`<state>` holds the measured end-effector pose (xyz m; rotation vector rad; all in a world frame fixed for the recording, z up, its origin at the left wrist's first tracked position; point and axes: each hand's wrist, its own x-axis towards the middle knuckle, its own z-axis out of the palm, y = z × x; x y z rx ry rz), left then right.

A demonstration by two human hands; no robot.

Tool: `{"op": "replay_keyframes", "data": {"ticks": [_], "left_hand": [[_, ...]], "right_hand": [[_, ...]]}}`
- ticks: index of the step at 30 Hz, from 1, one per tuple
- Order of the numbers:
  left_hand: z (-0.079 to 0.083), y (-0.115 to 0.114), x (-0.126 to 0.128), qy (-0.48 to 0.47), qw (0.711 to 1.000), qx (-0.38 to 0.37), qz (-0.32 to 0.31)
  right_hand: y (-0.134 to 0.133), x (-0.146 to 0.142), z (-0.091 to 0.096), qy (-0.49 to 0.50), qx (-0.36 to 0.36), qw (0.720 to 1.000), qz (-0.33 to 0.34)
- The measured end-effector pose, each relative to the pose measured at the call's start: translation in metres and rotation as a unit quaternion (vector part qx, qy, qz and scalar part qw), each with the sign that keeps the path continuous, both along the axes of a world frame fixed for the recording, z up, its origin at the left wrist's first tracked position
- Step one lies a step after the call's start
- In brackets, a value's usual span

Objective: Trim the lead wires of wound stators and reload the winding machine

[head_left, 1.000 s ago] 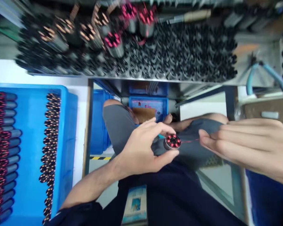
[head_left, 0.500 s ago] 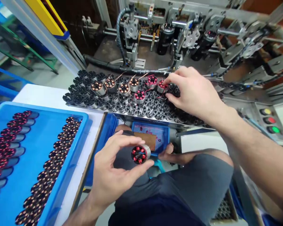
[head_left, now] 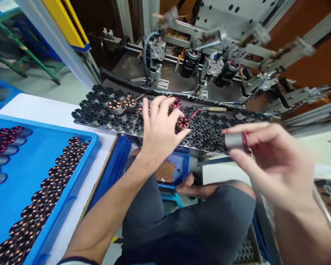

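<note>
My right hand (head_left: 276, 158), a little blurred, is closed on a motor stator (head_left: 235, 142). This metal cylinder with red windings lies sideways between my thumb and fingers, right of the rack. Over the middle of the rack, my left hand (head_left: 161, 127) has its thumb and index finger around another red-wound stator (head_left: 182, 123), from which a red wire end sticks out. Just behind my left fingertips sits one more red-wound stator (head_left: 176, 103). Copper-wound stators (head_left: 115, 106) rest to the left of that hand, some partly hidden by it. Beneath them are rows of black unwound stators (head_left: 206, 127).
A machine with metal arms and black cylinders (head_left: 191, 62) stands behind the rack. A thin tool with a wooden handle (head_left: 217, 109) lies at the rack's back edge. At left, a blue tray (head_left: 35, 176) holds red-wound and copper-wound stators. Below is a blue bin (head_left: 183, 167).
My left hand has moved up from above my lap to the rack. My right hand has left the rack, moving right and toward me, and now holds a stator. The view has shifted.
</note>
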<state>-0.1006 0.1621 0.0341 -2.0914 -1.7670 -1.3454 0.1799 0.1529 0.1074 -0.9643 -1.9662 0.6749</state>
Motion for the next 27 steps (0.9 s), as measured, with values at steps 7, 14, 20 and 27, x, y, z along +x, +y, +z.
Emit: {"op": "replay_keyframes", "data": {"ticks": [7, 14, 20, 27], "left_hand": [[-0.001, -0.108, 0.066, -0.119, 0.957, -0.036, -0.264], [-0.047, -0.153, 0.098, -0.274, 0.928, -0.082, -0.239], [-0.045, -0.151, 0.096, -0.253, 0.923, -0.092, -0.275], [-0.035, -0.159, 0.082, -0.25, 0.93, -0.109, -0.248]], "right_hand": [[-0.106, 0.032, -0.041, 0.064, -0.096, 0.993, -0.014], [-0.128, 0.051, -0.082, 0.257, -0.384, 0.883, 0.086], [-0.13, 0.053, -0.079, 0.317, -0.481, 0.812, 0.097], [-0.128, 0.048, -0.077, 0.318, -0.491, 0.81, 0.03]]}}
